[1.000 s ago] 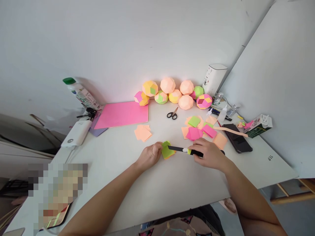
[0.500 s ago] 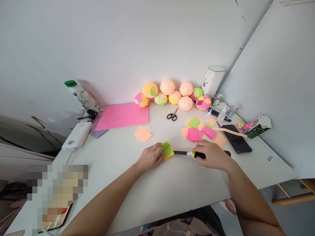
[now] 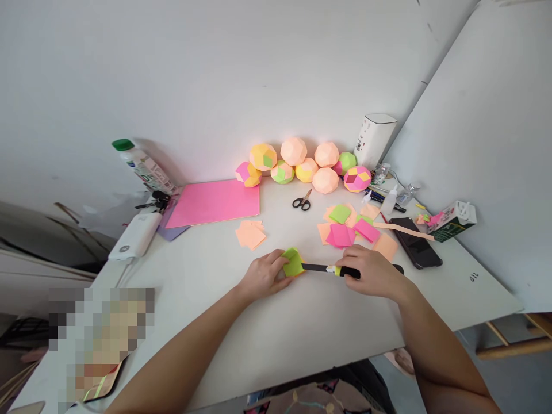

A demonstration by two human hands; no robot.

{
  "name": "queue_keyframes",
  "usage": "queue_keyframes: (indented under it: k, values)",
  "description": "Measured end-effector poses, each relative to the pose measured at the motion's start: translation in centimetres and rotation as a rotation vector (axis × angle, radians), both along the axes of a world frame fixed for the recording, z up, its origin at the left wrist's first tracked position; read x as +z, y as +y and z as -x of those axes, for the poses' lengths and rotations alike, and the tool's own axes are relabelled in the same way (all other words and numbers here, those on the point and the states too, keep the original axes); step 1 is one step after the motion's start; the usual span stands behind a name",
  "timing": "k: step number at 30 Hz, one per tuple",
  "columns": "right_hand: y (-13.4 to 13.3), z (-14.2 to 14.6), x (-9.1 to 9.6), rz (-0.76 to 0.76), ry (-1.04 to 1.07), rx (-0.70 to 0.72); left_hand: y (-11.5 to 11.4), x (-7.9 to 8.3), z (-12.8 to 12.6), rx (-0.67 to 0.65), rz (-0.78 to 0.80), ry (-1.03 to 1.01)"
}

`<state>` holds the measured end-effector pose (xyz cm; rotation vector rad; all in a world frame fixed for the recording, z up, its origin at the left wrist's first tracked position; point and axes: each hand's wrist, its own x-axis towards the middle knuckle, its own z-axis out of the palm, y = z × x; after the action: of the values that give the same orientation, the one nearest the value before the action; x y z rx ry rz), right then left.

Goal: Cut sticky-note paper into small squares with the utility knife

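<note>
Pinched in my left hand (image 3: 265, 276) is a small green paper piece (image 3: 293, 263), with a bit of orange paper showing at its lower edge. My right hand (image 3: 368, 270) is closed around the black and yellow-green handle of a utility knife (image 3: 317, 268). Its long dark blade points left, and the tip meets the right edge of the green paper. The handle's end sticks out to the right behind my hand. Just beyond my right hand lie loose pink, green and peach paper pieces (image 3: 340, 236). A small pile of peach paper pieces (image 3: 250, 234) rests beyond my left hand.
Several faceted paper balls (image 3: 325, 180) line the wall. Scissors (image 3: 302, 201) lie in front of them. A pink sheet (image 3: 215, 204), a bottle (image 3: 149, 169) and a white device (image 3: 135, 236) are at left. At right are a phone (image 3: 416, 244), glue bottle (image 3: 389, 201) and carton (image 3: 455, 221).
The knife tip has shifted slightly left against the green paper, and the paper's angle has changed a little. Both hands stay nearly in the same place.
</note>
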<state>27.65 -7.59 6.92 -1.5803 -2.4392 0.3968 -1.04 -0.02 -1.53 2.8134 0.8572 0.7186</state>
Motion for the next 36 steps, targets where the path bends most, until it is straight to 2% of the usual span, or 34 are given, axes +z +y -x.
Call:
queue_keyframes:
  k: [8, 16, 25, 31, 36]
  values:
    - [-0.1, -0.6, 0.2, 0.010, -0.016, -0.025, 0.0, -0.1, 0.1, 0.006, 0.005, 0.006]
    - [-0.2, -0.4, 0.2, -0.003, 0.007, 0.020, 0.0, 0.0, 0.0, 0.003, 0.005, -0.004]
    - [-0.1, 0.6, -0.6, -0.123, 0.073, 0.064, 0.0, -0.1, -0.2, -0.001, -0.007, -0.050]
    - [-0.1, 0.2, -0.3, -0.083, 0.041, 0.046, 0.2, -0.6, -0.3, 0.031, 0.036, -0.189]
    - [-0.2, -0.7, 0.4, -0.004, 0.006, 0.022, 0.3, -0.7, 0.0, 0.027, -0.028, -0.063]
